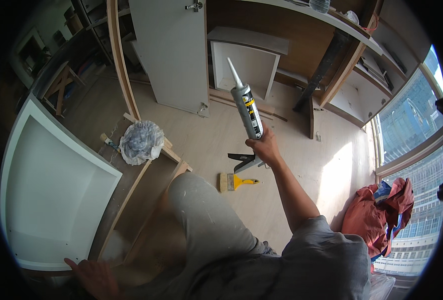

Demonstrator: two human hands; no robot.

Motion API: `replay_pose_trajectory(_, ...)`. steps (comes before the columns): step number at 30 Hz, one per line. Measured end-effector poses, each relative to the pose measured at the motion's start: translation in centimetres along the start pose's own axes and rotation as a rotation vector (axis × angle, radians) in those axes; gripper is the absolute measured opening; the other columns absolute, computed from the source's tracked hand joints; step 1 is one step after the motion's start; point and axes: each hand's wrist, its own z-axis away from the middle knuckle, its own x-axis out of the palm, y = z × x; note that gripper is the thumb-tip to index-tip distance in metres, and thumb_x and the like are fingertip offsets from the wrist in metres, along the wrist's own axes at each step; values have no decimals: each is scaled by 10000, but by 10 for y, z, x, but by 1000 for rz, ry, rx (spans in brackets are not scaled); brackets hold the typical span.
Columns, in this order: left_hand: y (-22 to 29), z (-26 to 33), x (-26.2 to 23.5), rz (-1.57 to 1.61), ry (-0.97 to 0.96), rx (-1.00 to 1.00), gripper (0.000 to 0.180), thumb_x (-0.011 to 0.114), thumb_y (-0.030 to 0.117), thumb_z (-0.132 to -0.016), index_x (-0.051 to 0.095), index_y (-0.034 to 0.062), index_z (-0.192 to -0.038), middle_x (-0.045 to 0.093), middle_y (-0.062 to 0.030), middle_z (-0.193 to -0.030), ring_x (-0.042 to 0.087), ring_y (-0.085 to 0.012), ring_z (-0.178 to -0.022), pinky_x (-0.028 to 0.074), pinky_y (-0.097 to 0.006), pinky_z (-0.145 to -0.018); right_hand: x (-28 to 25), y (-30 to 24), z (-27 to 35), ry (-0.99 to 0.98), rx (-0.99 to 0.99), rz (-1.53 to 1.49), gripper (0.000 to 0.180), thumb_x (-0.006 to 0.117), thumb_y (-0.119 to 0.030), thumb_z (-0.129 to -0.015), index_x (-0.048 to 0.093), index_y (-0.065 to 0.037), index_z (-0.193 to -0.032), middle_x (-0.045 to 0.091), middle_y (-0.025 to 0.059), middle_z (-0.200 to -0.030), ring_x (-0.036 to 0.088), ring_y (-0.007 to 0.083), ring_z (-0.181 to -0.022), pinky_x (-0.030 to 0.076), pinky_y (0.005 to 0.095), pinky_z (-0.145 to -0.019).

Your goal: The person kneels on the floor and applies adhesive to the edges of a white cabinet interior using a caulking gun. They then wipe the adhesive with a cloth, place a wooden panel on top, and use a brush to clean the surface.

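Observation:
My right hand point(265, 148) is closed round a caulking gun point(248, 162), raised above the floor in front of me. A grey sealant tube point(248, 112) sits in it, its white nozzle point(234, 72) tilted up and away. Below the gun, a wide brush point(236, 182) with a yellow handle lies on the floor. At the lower left, my left hand point(94, 277) is by the near corner of a white cabinet box point(56, 185), one finger stretched out against its rim. The other fingers are dim and partly hidden.
A plastic-wrapped bowl-like container point(141, 142) and a small brush point(110, 142) stand on wooden boards to the left. A white door panel point(171, 55) leans ahead, beside a low white cabinet point(246, 65). Red sacks point(371, 215) lie by the window at right.

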Motion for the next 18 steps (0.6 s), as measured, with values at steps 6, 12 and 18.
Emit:
replay_pose_trajectory(6, 12, 23, -106, 203, -117, -341, 488, 547, 579, -1024, 626, 119, -1167, 610, -128, -949, 565, -177, -756, 448, -417, -742, 84, 206, 83, -334, 358, 213, 633, 834, -244, -645, 636, -86, -1226, 733, 194, -1035, 711, 374, -1001, 562, 453, -876)
replay_pose_trajectory(12, 16, 72, -57, -1053, 498, 55, 428, 491, 414, -1092, 655, 24, -1157, 571, -60, -841, 523, -178, -703, 450, -316, -635, 157, 271, 129, -425, 590, 197, 667, 870, -255, -639, 629, -110, -1244, 734, 153, -1092, 726, 331, -1009, 591, 443, -877)
replay_pose_trajectory(18, 13, 98, -30, -1220, 503, 161, 253, 520, 211, -1082, 680, 26, -1146, 591, -100, -868, 542, -171, -683, 444, -301, -625, 162, 316, 133, -400, 643, 301, 701, 873, -275, -677, 628, -152, -1323, 748, 108, -1125, 719, 296, -1085, 569, 432, -962)
